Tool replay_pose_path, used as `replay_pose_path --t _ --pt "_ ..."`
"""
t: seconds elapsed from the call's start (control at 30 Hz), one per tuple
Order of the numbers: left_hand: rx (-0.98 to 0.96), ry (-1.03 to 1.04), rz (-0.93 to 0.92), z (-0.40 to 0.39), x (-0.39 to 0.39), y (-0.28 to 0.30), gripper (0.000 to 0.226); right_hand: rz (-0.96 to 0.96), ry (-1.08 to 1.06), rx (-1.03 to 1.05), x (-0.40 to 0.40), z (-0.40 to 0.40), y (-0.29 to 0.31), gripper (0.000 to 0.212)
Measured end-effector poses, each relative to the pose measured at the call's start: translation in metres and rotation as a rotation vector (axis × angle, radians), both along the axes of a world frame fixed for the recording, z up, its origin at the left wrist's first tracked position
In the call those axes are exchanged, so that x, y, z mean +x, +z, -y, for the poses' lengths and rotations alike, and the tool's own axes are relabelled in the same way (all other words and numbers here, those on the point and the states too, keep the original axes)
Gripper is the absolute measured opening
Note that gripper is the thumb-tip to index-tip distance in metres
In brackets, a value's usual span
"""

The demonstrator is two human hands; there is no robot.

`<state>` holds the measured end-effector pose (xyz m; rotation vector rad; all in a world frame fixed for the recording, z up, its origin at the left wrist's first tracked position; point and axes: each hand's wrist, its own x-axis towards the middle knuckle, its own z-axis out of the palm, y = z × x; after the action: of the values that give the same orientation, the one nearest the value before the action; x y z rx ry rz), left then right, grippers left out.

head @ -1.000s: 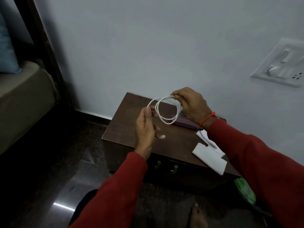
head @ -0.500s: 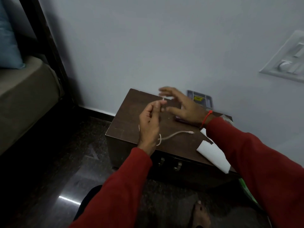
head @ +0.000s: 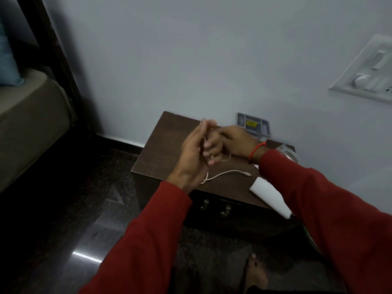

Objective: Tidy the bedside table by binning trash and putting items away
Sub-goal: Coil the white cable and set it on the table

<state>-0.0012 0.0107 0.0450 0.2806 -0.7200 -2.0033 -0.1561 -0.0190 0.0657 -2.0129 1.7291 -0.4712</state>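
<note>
Early-mid, I'd say | left hand (head: 192, 154) + right hand (head: 230, 143) both pinching white cable (head: 227, 174) above table (head: 169, 149), tail on top, winding unfinished | paper (head: 269, 197), tray (head: 253, 125) left on top.

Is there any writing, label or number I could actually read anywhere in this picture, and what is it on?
Nothing here can be read.
Yellow label on the grey tray-like object leaning against the wall: dark marks, too small and blurred to read.
White switch panel on the wall: no legible markings.
Folded white paper on the dark brown wooden bedside table: blank as seen.
</note>
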Motion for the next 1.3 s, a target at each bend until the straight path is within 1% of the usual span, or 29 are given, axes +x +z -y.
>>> replay_pose_path --t 0.03,0.07,0.1,0.17,0.2,0.27,0.3,0.37,0.43,0.47,0.5,0.53,0.57,0.63,0.67,0.7,0.73,0.8,0.83,0.87,0.9,0.93,0.97,1.0,1.03,1.07,1.13,1.2,1.3 --pt "0.040 0.011 -0.102 0.003 0.001 0.000 0.026 0.001 0.044 0.095 0.004 -0.008 -0.002 0.029" --pt "0.072 0.051 -0.155 0.006 0.002 0.000 0.022 0.024 0.094 0.174 0.010 -0.016 -0.005 0.030" --pt "0.093 0.114 -0.166 0.009 0.003 -0.001 0.021 0.032 0.141 0.234 0.016 -0.024 -0.008 0.030" --pt "0.109 0.294 -0.083 0.012 0.004 -0.002 0.022 0.010 0.231 0.298 0.024 -0.038 -0.010 0.027" --pt "0.120 0.392 -0.026 0.013 0.005 -0.002 0.022 0.027 0.247 0.327 0.024 -0.042 -0.010 0.022" --pt "0.123 0.566 0.067 0.016 0.008 -0.004 0.023 0.084 0.202 0.346 0.023 -0.046 0.000 0.006" --pt "0.102 0.637 0.125 0.017 0.008 -0.004 0.021 0.083 0.175 0.336 0.022 -0.047 0.009 0.006" --pt "0.003 0.730 0.271 0.012 0.006 -0.006 0.019 -0.007 0.185 0.369 0.021 -0.049 0.030 0.015" --pt "-0.191 0.788 0.415 0.001 0.000 -0.007 0.020 -0.183 0.240 0.434 0.026 -0.051 0.049 0.013" --pt "-0.287 0.807 0.463 -0.005 -0.003 -0.005 0.021 -0.235 0.254 0.460 0.029 -0.051 0.053 0.011" --pt "-0.354 0.823 0.478 -0.010 -0.006 -0.004 0.022 -0.241 0.255 0.482 0.031 -0.052 0.054 0.011" --pt "-0.388 0.841 0.460 -0.012 -0.008 -0.003 0.022 -0.215 0.245 0.503 0.032 -0.052 0.053 0.012" --pt "-0.395 0.866 0.410 -0.010 -0.007 -0.002 0.022 -0.148 0.214 0.550 0.030 -0.053 0.047 0.013" --pt "-0.375 0.922 0.259 -0.004 -0.002 0.001 0.022 0.022 0.119 0.688 0.024 -0.058 0.031 0.014" --pt "-0.365 0.957 0.209 0.000 0.003 0.002 0.022 0.049 0.107 0.716 0.020 -0.063 0.025 0.016" --pt "-0.350 1.004 0.203 0.004 0.008 0.002 0.022 0.033 0.130 0.707 0.017 -0.068 0.020 0.016" --pt "-0.333 1.047 0.242 0.007 0.014 0.001 0.023 0.014 0.163 0.696 0.015 -0.072 0.020 0.016" --pt "-0.296 1.104 0.452 0.014 0.022 -0.010 0.023 0.003 0.177 0.646 0.010 -0.075 0.035 0.016" --pt "-0.307 1.080 0.599 0.017 0.023 -0.016 0.022 -0.025 0.172 0.557 0.006 -0.071 0.048 0.016" --pt "-0.345 0.992 0.741 0.017 0.024 -0.021 0.021 -0.083 0.164 0.415 0.001 -0.066 0.062 0.016" --pt "-0.385 0.845 0.873 0.016 0.021 -0.024 0.024 -0.167 0.150 0.248 -0.004 -0.059 0.075 0.015" --pt "-0.401 0.646 0.970 0.013 0.015 -0.024 0.034 -0.238 0.144 0.100 -0.008 -0.053 0.086 0.014" --pt "-0.380 0.427 1.032 0.007 0.007 -0.022 0.049 -0.279 0.152 0.006 -0.010 -0.048 0.092 0.013" --pt "-0.320 0.219 1.041 0.000 0.000 -0.018 0.064 -0.291 0.168 -0.038 -0.010 -0.044 0.094 0.012" --pt "-0.242 0.052 0.994 -0.007 -0.007 -0.013 0.075 -0.284 0.178 -0.063 -0.011 -0.041 0.092 0.013" --pt "-0.166 -0.074 0.892 -0.013 -0.011 -0.009 0.080 -0.261 0.172 -0.093 -0.010 -0.040 0.089 0.014" --pt "-0.075 -0.226 0.617 -0.018 -0.011 -0.001 0.080 -0.162 0.115 -0.158 -0.012 -0.037 0.084 0.014" --pt "-0.037 -0.299 0.357 -0.018 -0.007 0.004 0.073 -0.038 0.030 -0.167 -0.019 -0.036 0.076 0.016" --pt "-0.029 -0.397 0.038 -0.014 -0.003 0.009 0.055 0.175 0.001 -0.040 -0.018 -0.040 0.047 0.018"
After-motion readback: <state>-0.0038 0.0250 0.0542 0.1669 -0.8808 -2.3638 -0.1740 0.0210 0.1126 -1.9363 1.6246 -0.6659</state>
